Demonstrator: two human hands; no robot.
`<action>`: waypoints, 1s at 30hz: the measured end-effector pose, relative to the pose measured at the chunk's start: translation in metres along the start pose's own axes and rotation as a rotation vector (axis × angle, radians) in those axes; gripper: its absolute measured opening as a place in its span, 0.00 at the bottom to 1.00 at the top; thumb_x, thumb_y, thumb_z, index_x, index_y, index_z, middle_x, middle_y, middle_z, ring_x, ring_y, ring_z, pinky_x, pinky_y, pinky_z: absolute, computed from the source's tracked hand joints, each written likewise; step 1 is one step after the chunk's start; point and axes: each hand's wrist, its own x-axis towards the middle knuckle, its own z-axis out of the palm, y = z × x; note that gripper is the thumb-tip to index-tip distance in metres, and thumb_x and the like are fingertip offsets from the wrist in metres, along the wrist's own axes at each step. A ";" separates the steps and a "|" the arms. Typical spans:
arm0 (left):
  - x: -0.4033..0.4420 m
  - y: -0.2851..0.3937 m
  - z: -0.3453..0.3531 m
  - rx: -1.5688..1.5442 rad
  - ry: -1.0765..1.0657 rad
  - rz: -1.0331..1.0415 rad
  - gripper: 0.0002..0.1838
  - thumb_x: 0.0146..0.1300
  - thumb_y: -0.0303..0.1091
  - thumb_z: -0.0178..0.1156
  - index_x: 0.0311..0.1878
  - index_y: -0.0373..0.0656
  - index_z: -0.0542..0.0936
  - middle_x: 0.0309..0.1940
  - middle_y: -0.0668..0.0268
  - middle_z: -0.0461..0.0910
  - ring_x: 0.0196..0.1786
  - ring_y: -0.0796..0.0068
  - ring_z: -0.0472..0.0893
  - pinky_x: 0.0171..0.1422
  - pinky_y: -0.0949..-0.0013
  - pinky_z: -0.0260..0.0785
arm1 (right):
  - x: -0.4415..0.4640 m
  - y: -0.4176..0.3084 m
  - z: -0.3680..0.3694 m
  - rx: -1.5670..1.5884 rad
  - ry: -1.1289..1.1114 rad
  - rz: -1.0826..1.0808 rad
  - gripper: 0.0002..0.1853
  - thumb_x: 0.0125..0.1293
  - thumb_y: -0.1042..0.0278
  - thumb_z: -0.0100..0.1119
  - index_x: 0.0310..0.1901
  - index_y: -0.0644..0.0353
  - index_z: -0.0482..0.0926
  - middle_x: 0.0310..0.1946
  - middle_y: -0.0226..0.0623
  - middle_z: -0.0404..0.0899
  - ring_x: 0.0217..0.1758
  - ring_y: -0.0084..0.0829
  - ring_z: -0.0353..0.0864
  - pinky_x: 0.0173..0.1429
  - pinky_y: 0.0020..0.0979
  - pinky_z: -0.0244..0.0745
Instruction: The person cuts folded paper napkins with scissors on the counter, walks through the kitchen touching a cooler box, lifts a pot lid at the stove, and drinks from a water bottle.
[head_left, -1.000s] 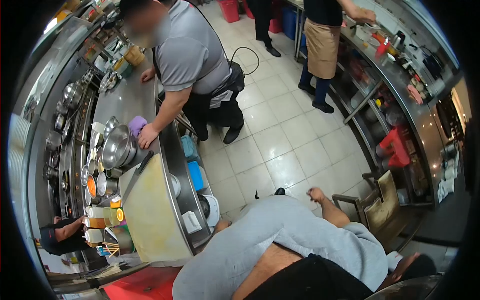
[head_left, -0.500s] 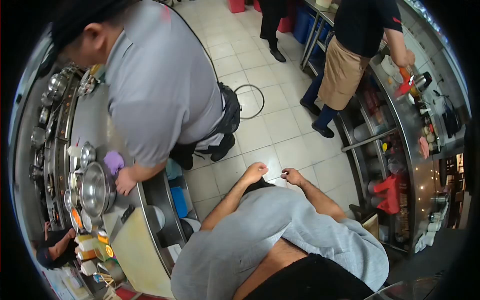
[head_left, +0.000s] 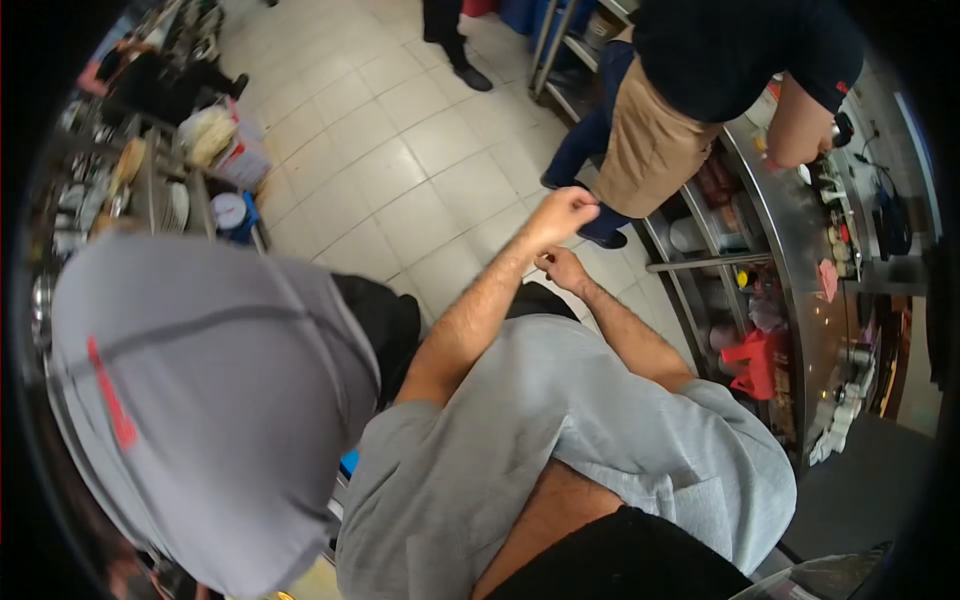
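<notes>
My left hand [head_left: 563, 216] is raised over the tiled floor, its fingers curled and their tips brought together. Just below it in the view, my right hand [head_left: 564, 269] is also closed, with thumb and fingers bent inward. The two hands are close but apart. Whatever either one holds, if anything, is too small or hidden to name. Neither touches a counter or shelf. Behind my left hand show the tan apron [head_left: 655, 135] and dark trouser legs of a co-worker, farther off.
A person in a grey shirt [head_left: 210, 400] stands close on my left. The apron wearer works at a steel counter [head_left: 785, 230] on the right, with shelves and a red bag [head_left: 752, 365] beneath. Pale floor tiles [head_left: 370, 150] run ahead. A round-dial scale [head_left: 229, 211] stands far left.
The view has shifted forward, and the grey-shirted person now fills the lower left, hiding the left counter. Both my hands are higher in view, the left one reaching farther out.
</notes>
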 end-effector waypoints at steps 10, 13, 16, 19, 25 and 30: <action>0.052 -0.219 -0.142 0.181 0.098 -0.716 0.17 0.56 0.41 0.58 0.43 0.38 0.77 0.31 0.64 0.78 0.32 0.74 0.76 0.32 0.71 0.68 | 0.072 0.063 -0.289 -0.368 1.572 0.224 0.14 0.57 0.71 0.48 0.44 0.68 0.73 0.39 0.56 0.75 0.41 0.52 0.72 0.47 0.43 0.67; 0.056 -0.227 -0.185 0.092 0.128 -0.821 0.16 0.57 0.40 0.57 0.45 0.40 0.75 0.32 0.66 0.77 0.32 0.74 0.76 0.31 0.72 0.66 | 0.096 0.130 -0.362 -0.535 1.380 -0.022 0.19 0.58 0.68 0.50 0.52 0.64 0.70 0.44 0.55 0.74 0.46 0.51 0.72 0.52 0.41 0.67; 0.074 -0.246 -0.234 0.074 0.152 -0.868 0.16 0.57 0.40 0.56 0.46 0.40 0.75 0.33 0.66 0.77 0.32 0.74 0.76 0.30 0.72 0.66 | 0.100 0.154 -0.378 0.354 1.211 -0.271 0.18 0.65 0.66 0.46 0.52 0.66 0.70 0.49 0.39 0.74 0.46 0.33 0.76 0.49 0.32 0.73; 0.098 -0.255 -0.283 0.115 0.252 -0.822 0.14 0.55 0.37 0.58 0.39 0.37 0.78 0.24 0.64 0.77 0.22 0.76 0.75 0.24 0.72 0.67 | 0.079 0.178 -0.397 0.315 1.294 -0.118 0.17 0.64 0.64 0.46 0.50 0.66 0.71 0.47 0.41 0.75 0.45 0.35 0.76 0.49 0.34 0.72; 0.173 -0.278 -0.390 0.603 0.012 -0.729 0.14 0.51 0.37 0.59 0.37 0.37 0.80 0.33 0.54 0.81 0.39 0.60 0.80 0.48 0.62 0.71 | 0.017 0.226 -0.391 -0.063 1.676 0.430 0.17 0.62 0.62 0.46 0.46 0.65 0.74 0.44 0.46 0.76 0.43 0.37 0.76 0.50 0.37 0.70; 0.257 -0.257 -0.408 0.561 -0.009 -0.634 0.15 0.53 0.38 0.59 0.39 0.37 0.79 0.36 0.53 0.81 0.43 0.58 0.80 0.50 0.62 0.70 | 0.003 0.309 -0.224 -0.032 1.556 0.945 0.17 0.61 0.60 0.47 0.43 0.64 0.76 0.41 0.49 0.77 0.42 0.39 0.75 0.51 0.39 0.68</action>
